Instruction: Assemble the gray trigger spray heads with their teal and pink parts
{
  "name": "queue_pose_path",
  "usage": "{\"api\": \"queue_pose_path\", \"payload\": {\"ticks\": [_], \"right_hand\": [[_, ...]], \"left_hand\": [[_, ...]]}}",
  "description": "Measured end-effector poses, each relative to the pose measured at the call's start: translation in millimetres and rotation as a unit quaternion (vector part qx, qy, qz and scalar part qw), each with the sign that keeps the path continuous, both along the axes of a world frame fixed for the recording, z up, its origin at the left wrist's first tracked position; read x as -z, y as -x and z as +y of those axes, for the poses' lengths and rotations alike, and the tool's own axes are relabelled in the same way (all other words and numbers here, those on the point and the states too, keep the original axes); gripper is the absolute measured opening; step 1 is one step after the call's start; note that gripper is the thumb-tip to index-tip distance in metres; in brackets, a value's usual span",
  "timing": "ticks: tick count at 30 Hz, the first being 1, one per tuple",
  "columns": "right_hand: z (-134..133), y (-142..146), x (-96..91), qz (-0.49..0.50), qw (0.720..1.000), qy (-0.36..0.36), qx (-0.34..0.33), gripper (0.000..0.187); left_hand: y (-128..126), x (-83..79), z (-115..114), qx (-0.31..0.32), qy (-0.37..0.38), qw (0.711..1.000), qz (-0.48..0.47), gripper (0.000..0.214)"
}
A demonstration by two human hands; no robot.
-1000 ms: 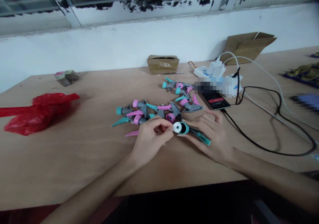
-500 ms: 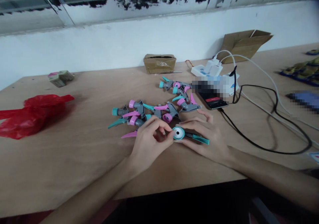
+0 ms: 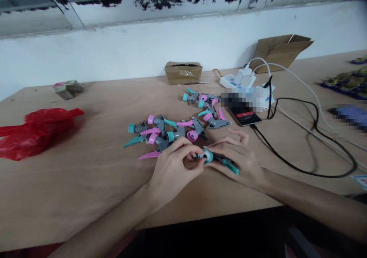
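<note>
A trigger spray head (image 3: 210, 156) with a teal collar and teal lever is held between my two hands, near the table's front edge. Its round collar end faces up toward me and shows a white inner piece with a dark central hole. My right hand (image 3: 243, 156) is wrapped round the grey body, which its fingers partly hide. The thumb and a fingertip of my left hand (image 3: 176, 168) pinch the collar end at the rim. Just beyond the left hand lies a pile of trigger spray heads (image 3: 177, 127), grey with pink or teal collars and levers.
A smartphone (image 3: 246, 117) with a black cable lies at the right, beside a white power strip (image 3: 229, 81) and chargers. Cables loop across the right side. Behind stand a small cardboard box (image 3: 183, 75) and an open carton (image 3: 276, 53). A red plastic bag (image 3: 43, 131) lies left.
The spray head in my hands has tilted, its lever now pointing more toward me. My left fingers have shifted slightly over the collar end. The pile has stayed put.
</note>
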State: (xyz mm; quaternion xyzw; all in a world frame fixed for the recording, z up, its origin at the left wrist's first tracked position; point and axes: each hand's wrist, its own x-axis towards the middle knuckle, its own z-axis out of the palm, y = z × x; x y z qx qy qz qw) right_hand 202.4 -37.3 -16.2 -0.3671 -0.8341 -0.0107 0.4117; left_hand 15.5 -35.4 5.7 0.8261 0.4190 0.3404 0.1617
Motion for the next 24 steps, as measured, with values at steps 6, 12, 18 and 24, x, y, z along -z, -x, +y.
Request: {"api": "queue_pose_path", "payload": {"ticks": [6,12,18,24], "right_hand": [[-2.1,-2.4,7.1,-0.039,0.999,-0.022,-0.005,0.022],[-2.8,-2.2,9.1,-0.049,0.999,-0.014,0.002,0.02],[-4.1,2.8,0.6,-0.008,1.0,0.014,-0.008,0.018],[-2.2,0.3,6.7,-0.022,0.999,-0.009,-0.037,0.017]], "left_hand": [[-0.7,1.2,-4.8,-0.035,0.014,0.999,0.021,0.003],[-2.2,3.8,-4.4,-0.024,0.07,0.997,-0.007,0.006],[4.6,-7.5,3.4,0.033,0.109,0.993,-0.018,0.006],[10.0,-8.9,8.5,0.083,0.094,0.991,0.052,0.009]]}}
